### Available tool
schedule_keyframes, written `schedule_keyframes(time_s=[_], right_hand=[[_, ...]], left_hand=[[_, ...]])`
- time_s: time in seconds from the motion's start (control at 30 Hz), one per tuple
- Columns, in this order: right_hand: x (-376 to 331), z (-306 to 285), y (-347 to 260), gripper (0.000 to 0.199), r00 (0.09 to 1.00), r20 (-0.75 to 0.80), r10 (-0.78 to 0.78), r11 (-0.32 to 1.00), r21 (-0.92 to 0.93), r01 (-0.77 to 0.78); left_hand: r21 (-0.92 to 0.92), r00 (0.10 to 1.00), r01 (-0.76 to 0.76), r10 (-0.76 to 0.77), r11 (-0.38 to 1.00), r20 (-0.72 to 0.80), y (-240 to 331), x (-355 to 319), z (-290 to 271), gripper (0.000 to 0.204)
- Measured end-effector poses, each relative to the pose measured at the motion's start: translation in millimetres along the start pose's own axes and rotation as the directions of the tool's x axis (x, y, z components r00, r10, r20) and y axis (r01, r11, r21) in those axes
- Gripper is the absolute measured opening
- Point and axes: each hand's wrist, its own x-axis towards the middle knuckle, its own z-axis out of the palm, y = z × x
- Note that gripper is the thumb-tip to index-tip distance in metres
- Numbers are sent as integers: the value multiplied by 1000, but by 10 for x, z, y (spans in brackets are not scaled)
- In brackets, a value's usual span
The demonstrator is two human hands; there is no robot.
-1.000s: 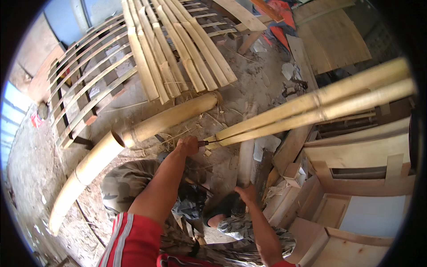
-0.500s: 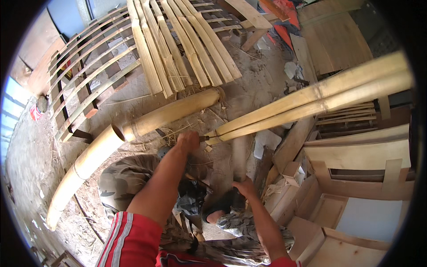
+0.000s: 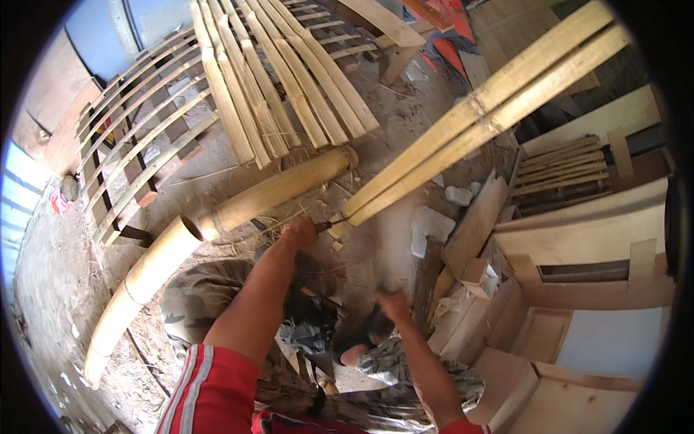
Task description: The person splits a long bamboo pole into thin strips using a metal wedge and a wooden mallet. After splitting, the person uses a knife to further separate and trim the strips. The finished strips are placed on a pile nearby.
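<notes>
A long bamboo pole [image 3: 481, 108], split lengthwise along its middle, slants from the centre to the upper right. At its near end my left hand [image 3: 298, 233] is closed round a knife [image 3: 324, 226]; its blade sits in or against the bamboo end and is mostly hidden. Lower and to the right, my right hand [image 3: 392, 305] is closed on a thick wooden stick [image 3: 394, 242], smeared by motion and pointing away from me, beside the bamboo. Both knees, in camouflage trousers, are bent beneath my arms.
Whole bamboo pieces [image 3: 275, 189] and a hollow-ended bamboo tube [image 3: 141, 278] lie at the left. Split bamboo strips [image 3: 282, 79] rest on a slatted frame [image 3: 148, 123] behind. Wooden furniture parts [image 3: 578, 249] crowd the right. A whitish block [image 3: 428, 230] lies on the dirt floor.
The far end of the split bamboo has swung up and left in view. My left hand and the knife have shifted slightly left; the stick in my right hand has moved and is more blurred.
</notes>
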Motion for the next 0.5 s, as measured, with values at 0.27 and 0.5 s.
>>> schedule_keyframes(time_s=[0.27,0.5], right_hand=[[304,-337,131,58,769,233,595,802,-111,-587],[140,-191,1035,73,940,35,340,866,-401,-298]], left_hand=[[102,1000,15,-15,995,4,28,-95,-274,33],[98,999,6,-3,995,-36,201,-187,-258,42]])
